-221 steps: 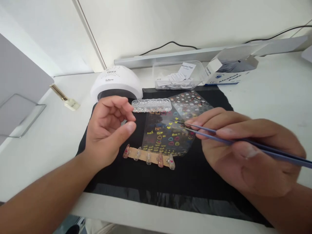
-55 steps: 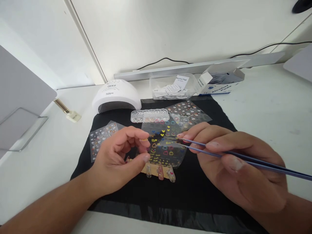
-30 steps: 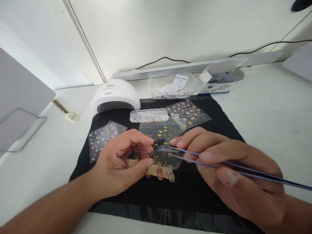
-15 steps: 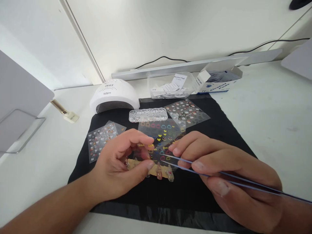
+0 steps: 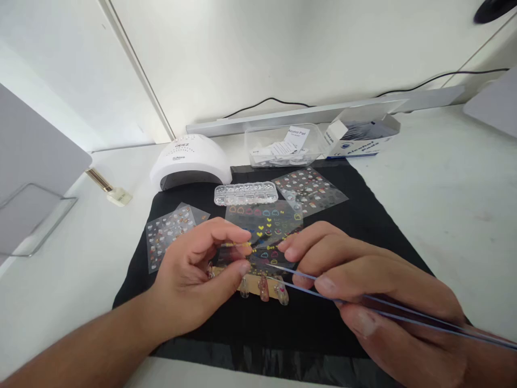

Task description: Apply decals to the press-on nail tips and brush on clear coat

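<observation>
Head view: here we are, both hands up over the black cloth (image 5: 258, 337) on the bench (image 5: 456, 183).
Right hand (image 5: 383, 280): gripping blue tweezers (image 5: 311, 291), points parted, over the sheet's lower end.
Left hand (image 5: 197, 280): curled into a C; whether it pinches something clear, can't tell.
Nail tips (image 5: 264, 289): lined along a tan strip (image 5: 253, 283), partly behind the left thumb.
Sticker sheet (image 5: 283, 221): mid-cloth, yellow hearts showing, just beyond the strip.
Clear case (image 5: 246, 193): at the sheet's far edge.
White lamp (image 5: 189, 159): behind, far left of the case.
Open box (image 5: 363, 134): alcohol pads, back right.
</observation>
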The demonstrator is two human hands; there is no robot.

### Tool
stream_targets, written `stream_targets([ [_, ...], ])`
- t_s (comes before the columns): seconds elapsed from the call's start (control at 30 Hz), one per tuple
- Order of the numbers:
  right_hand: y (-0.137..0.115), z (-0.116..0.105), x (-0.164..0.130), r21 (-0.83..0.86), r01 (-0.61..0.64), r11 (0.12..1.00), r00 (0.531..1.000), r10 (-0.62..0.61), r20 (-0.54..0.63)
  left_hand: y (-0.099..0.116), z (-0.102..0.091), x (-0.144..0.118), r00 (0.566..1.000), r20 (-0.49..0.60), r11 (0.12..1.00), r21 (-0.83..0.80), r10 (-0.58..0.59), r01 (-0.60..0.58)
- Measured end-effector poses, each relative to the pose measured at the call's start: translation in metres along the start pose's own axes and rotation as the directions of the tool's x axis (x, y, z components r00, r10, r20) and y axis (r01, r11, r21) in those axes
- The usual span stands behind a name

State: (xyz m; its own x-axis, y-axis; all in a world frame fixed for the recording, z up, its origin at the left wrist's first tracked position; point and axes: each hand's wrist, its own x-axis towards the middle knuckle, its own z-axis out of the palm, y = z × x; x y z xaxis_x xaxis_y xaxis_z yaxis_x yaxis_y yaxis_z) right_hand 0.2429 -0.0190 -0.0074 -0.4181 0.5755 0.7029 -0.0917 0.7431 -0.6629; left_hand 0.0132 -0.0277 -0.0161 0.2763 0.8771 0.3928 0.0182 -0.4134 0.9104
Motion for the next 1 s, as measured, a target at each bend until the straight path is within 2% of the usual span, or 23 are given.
stream_targets([
  [0.27,-0.0019,-0.0019,0.0,0.002,0.024,1.0,1.0,-0.024,-0.014,-0.0028,-0.0001,0.0015,0.998,0.029,0.998,0.038,0.049,-0.05],
  [0.67,0.004,0.0011,-0.0007,0.019,0.044,0.999,0.996,-0.042,-0.084,-0.0019,-0.0032,0.0044,0.974,0.063,0.96,0.166,0.219,-0.227],
  [0.9,-0.0018,-0.0012,0.0013,0.007,0.026,1.0,1.0,-0.025,-0.017,0.002,-0.0011,0.0055,0.977,0.075,0.965,0.159,0.198,-0.208],
  [1.0,-0.0034,-0.0008,0.0012,-0.014,0.036,0.999,0.999,-0.036,-0.014,0.0022,0.0008,0.0025,0.988,0.048,0.976,0.154,0.149,-0.155],
])
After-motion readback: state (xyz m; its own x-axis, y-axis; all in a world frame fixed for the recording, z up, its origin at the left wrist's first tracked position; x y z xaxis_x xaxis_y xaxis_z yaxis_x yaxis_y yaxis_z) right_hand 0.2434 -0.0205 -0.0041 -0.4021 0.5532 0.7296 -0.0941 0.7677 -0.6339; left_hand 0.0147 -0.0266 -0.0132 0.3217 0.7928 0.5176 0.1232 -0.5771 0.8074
